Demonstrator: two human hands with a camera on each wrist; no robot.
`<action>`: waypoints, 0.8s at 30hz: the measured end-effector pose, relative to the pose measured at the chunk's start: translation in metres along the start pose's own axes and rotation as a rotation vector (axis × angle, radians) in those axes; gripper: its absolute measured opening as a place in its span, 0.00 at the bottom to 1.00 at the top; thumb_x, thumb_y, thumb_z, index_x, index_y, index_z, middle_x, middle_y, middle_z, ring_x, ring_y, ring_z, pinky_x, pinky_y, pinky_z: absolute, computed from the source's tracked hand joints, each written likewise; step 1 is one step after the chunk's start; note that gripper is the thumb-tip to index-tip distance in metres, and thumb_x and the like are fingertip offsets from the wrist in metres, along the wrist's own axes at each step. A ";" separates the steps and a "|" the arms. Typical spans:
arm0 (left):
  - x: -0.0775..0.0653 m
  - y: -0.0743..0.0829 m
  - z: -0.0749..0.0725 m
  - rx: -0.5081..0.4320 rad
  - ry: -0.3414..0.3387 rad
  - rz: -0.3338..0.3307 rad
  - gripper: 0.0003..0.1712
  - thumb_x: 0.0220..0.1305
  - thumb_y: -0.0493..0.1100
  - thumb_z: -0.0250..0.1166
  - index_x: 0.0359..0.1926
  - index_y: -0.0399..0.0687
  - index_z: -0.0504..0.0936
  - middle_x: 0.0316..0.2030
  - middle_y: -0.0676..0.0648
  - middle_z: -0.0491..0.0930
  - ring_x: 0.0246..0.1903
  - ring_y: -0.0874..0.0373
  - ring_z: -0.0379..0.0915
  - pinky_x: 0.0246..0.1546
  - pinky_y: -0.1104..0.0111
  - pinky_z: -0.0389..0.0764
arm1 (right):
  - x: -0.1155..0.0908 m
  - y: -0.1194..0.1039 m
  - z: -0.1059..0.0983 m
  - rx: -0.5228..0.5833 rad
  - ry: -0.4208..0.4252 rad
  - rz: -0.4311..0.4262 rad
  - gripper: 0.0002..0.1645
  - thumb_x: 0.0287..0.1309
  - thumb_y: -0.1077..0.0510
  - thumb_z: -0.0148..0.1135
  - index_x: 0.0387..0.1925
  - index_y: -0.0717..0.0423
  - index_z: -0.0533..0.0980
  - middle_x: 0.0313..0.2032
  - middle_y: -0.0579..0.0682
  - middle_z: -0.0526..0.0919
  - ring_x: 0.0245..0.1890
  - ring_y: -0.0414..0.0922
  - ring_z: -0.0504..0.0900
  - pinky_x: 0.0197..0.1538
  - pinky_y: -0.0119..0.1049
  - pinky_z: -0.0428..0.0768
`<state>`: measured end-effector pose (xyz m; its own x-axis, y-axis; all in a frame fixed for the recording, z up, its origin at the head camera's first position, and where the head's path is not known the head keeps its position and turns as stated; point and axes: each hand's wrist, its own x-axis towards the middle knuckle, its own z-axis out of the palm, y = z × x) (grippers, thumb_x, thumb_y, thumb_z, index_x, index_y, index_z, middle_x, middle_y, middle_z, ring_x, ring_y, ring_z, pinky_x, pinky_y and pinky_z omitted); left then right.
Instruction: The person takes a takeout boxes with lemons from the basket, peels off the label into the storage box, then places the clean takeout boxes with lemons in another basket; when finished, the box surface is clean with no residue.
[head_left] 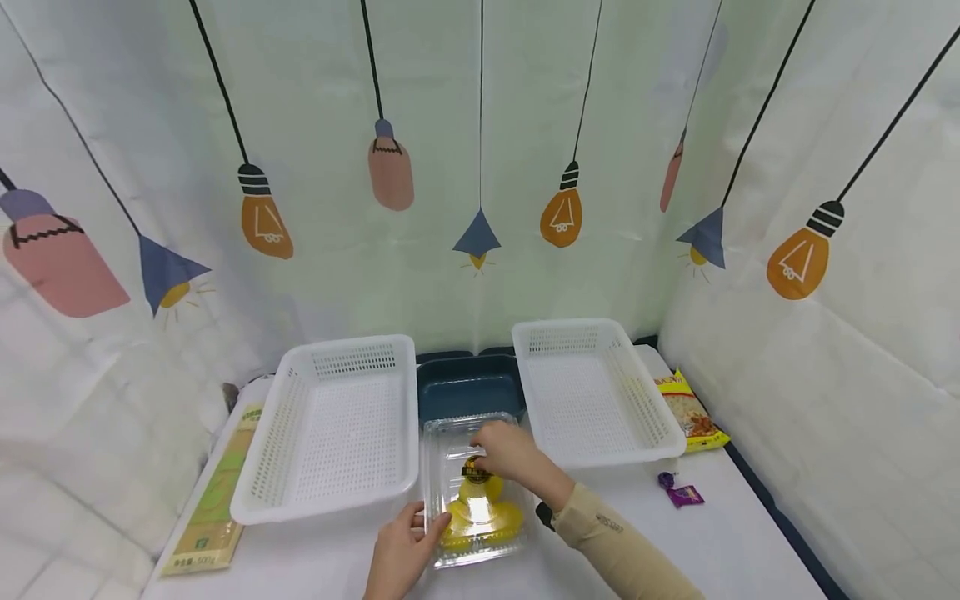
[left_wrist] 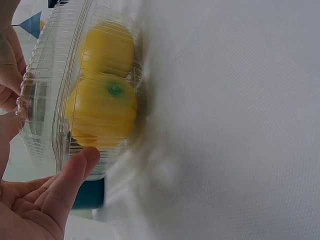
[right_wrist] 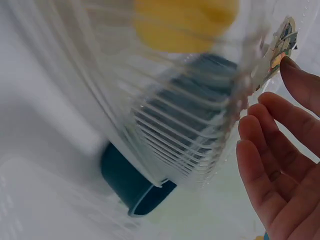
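Note:
A clear plastic clamshell box (head_left: 438, 450) with yellow fruit inside (head_left: 480, 521) lies on the white table, in front of the dark teal bin. In the left wrist view the fruit look like lemons (left_wrist: 102, 110), one with a green stem spot. My left hand (head_left: 405, 550) holds the box at its near left corner, a fingertip against the side below the rim. Over the lid is my right hand (head_left: 513, 454), fingers bent. Its thumb touches the edge of a label (right_wrist: 280, 50) on the lid; the other fingertips are spread slightly apart from the thumb.
White baskets stand left (head_left: 345, 433) and right (head_left: 592, 392), with the teal bin (head_left: 468, 387) between them. A long noodle packet (head_left: 213, 500) lies far left. At the right are a yellow snack bag (head_left: 690, 412) and small purple wrapped candies (head_left: 684, 497). Printed curtains (head_left: 322, 275) surround the table.

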<state>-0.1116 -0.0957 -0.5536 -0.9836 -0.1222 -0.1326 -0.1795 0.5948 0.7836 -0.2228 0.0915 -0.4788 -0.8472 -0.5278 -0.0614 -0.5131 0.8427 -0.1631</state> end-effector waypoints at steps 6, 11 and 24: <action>-0.001 -0.003 0.001 -0.016 -0.007 0.023 0.40 0.61 0.65 0.66 0.55 0.31 0.77 0.37 0.45 0.88 0.34 0.55 0.88 0.33 0.65 0.85 | 0.005 -0.009 0.000 -0.050 -0.018 0.011 0.13 0.55 0.48 0.72 0.43 0.44 0.86 0.40 0.41 0.89 0.38 0.39 0.86 0.35 0.33 0.83; -0.001 -0.005 0.001 -0.023 -0.013 0.038 0.40 0.61 0.65 0.66 0.55 0.32 0.78 0.37 0.46 0.88 0.33 0.59 0.87 0.32 0.68 0.84 | 0.009 -0.012 0.008 -0.047 -0.009 0.016 0.06 0.53 0.49 0.74 0.35 0.42 0.86 0.36 0.39 0.88 0.33 0.37 0.83 0.32 0.32 0.81; -0.001 -0.002 -0.001 -0.013 -0.004 0.033 0.41 0.60 0.65 0.66 0.56 0.31 0.77 0.39 0.43 0.88 0.35 0.52 0.89 0.34 0.64 0.86 | 0.010 -0.010 0.005 -0.007 0.021 -0.027 0.11 0.52 0.51 0.75 0.22 0.42 0.79 0.26 0.38 0.83 0.24 0.34 0.74 0.25 0.27 0.72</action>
<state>-0.1102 -0.0972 -0.5542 -0.9891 -0.0997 -0.1085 -0.1465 0.5877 0.7957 -0.2257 0.0772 -0.4831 -0.8358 -0.5478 -0.0366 -0.5365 0.8290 -0.1580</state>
